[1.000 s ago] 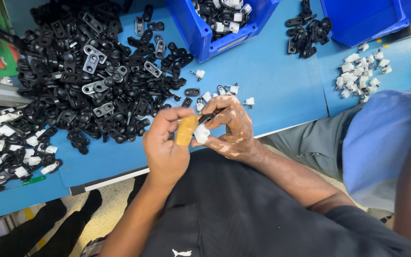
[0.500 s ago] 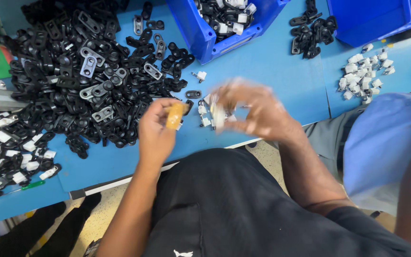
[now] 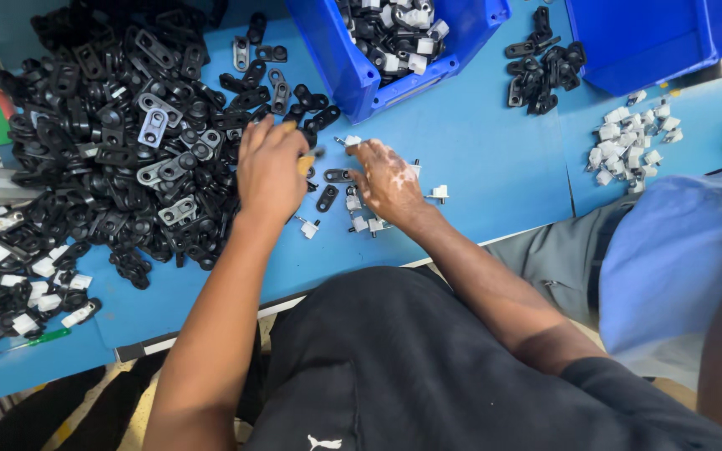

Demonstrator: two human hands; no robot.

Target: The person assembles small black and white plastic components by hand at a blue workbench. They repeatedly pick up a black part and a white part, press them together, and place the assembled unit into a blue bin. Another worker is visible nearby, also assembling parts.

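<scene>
In the head view, the left hand (image 3: 271, 171) grips a tan handle (image 3: 305, 163) just right of the black clip pile (image 3: 119, 142), while the right hand (image 3: 388, 179), further right, rests loosely curled on white clips (image 3: 357, 205).

The person wears a black short-sleeved shirt (image 3: 428, 367) with a small white printed mark low on its front, near the bottom edge of the view. Both forearms are bare below the shirt. The left hand (image 3: 271, 171) and the right hand (image 3: 390, 182) wear no gloves, rings or watch.
</scene>
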